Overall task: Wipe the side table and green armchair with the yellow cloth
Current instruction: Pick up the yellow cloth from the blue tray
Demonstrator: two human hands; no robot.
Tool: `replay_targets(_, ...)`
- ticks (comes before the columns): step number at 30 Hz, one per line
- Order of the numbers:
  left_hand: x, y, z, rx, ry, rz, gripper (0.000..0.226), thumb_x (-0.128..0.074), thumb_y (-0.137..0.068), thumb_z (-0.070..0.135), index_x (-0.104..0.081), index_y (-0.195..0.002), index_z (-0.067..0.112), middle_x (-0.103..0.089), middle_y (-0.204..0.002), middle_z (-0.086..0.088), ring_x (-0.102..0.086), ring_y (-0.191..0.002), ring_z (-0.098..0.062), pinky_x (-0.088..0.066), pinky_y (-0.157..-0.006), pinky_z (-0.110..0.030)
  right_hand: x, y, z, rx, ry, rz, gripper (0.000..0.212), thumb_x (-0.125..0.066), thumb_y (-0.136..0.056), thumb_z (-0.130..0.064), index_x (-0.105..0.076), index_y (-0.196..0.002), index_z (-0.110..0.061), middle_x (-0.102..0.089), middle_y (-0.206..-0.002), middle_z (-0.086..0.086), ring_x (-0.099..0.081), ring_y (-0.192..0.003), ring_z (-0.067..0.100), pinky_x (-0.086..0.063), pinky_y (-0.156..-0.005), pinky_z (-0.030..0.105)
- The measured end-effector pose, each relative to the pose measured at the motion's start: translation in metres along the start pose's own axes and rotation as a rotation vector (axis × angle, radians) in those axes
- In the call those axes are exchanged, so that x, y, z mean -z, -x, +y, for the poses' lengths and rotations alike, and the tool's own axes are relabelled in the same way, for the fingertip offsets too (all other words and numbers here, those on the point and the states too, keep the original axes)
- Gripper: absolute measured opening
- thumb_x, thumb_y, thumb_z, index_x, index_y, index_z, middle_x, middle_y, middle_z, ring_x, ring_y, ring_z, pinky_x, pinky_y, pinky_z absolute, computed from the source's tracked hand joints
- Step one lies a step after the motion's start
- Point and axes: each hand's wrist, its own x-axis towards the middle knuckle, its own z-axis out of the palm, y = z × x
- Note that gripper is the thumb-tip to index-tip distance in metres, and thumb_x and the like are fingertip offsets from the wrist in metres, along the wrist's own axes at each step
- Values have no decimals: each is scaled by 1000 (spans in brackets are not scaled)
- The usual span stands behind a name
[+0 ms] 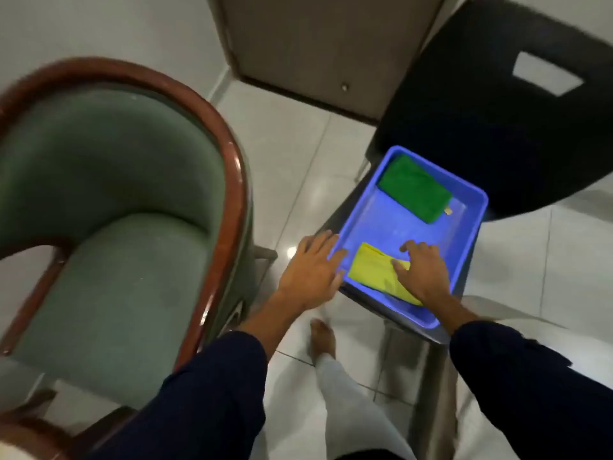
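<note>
A folded yellow cloth lies in the near corner of a blue plastic tray. My right hand rests on the cloth's right part with fingers spread, pressing or touching it. My left hand is open, fingertips against the tray's left rim. The tray sits on a small side table, whose dark edge shows under the tray's near side. The green armchair with a curved brown wooden frame fills the left.
A folded green cloth lies at the tray's far end. A black plastic chair stands behind the tray at right. A brown door is at the back. My bare foot stands on the white tiled floor.
</note>
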Motion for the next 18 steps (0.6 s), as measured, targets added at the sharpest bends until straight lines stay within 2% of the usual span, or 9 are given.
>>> replay_targets(2,-35,-27,-10,257,132,-179,53,-46,-98,40,-43,-147,18,-33,-159,-14,-28,-148,-30,-28,-115,-46,-19,-14,19,-15,126,-119,52,-69,-81,-44,-55,-123,-17,-57,-122,15,-44,-121,36,-45,-89,50)
replay_targets(3,-56,-38,-22,385,185,-212,56,-42,-100,41,-37,-150,18,-29,-160,-16,-26,-148,-31,-26,-116,-46,-33,-21,31,-18,174,-166,63,-70,-77,-52,-51,-129,-21,-53,-129,13,-41,-125,34,-43,-92,50)
replay_targets(7,-117,-71,-73,788,465,-274,71,-47,-97,50,-24,-155,16,-31,-158,-21,-30,-146,-37,-24,-118,-47,-73,-39,54,-35,241,-353,104,-71,-58,-73,-26,-145,-37,-25,-155,8,-18,-144,30,-31,-105,61)
replay_targets(10,-141,-85,-98,927,760,-434,99,-60,-80,67,-15,-156,23,-45,-152,-15,-43,-139,-33,-32,-117,-42,-96,-38,52,-69,186,-379,111,-71,-56,-74,-16,-147,-41,-10,-161,6,-10,-148,31,-25,-107,68)
replay_targets(13,-157,-91,-103,960,909,-459,126,-65,-49,79,-20,-154,27,-52,-147,-5,-50,-134,-24,-37,-113,-37,-107,-32,47,-108,161,-331,110,-70,-59,-72,-14,-147,-40,-6,-162,5,-10,-148,32,-25,-105,70)
replay_targets(17,-165,-84,-101,996,858,-418,128,-57,-35,80,-33,-150,30,-50,-145,-11,-44,-137,-27,-36,-109,-29,-112,-20,39,-111,171,-327,109,-68,-61,-71,-11,-149,-39,-4,-163,8,-10,-148,34,-27,-105,69)
replay_targets(18,-166,-78,-99,1010,832,-426,127,-56,-35,82,-32,-150,33,-47,-146,-13,-42,-138,-29,-35,-111,-33,-112,-15,38,-108,176,-328,109,-68,-62,-71,-11,-149,-39,-4,-163,8,-10,-148,34,-28,-105,69)
